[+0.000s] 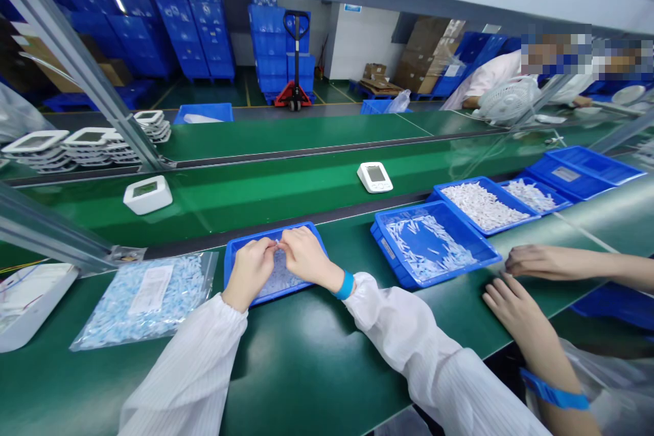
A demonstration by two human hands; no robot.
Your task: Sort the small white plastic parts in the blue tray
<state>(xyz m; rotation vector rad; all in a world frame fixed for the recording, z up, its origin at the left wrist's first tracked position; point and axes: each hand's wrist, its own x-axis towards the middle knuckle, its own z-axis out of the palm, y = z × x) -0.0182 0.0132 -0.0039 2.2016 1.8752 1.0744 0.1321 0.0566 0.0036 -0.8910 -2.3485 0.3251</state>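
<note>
My left hand point(251, 270) and my right hand point(308, 257) meet over a shallow blue tray point(289, 293), fingertips pinched together. Whatever sits between the fingers is too small to make out. Small pale pieces point(284, 274) lie in the tray under my hands. To the left is a clear plastic bag point(176, 293) full of small light-blue and white pieces, with a white label on it. On the right, another blue tray point(403, 278) holds scattered pale-blue, stick-like pieces.
Further right stand a blue tray of white pieces point(480, 204) and more blue trays point(577, 174). A co-worker's hands point(531, 286) rest near the bench edge. White display devices point(375, 177) sit on the green belt point(266, 184). A metal post point(86, 54) rises at left.
</note>
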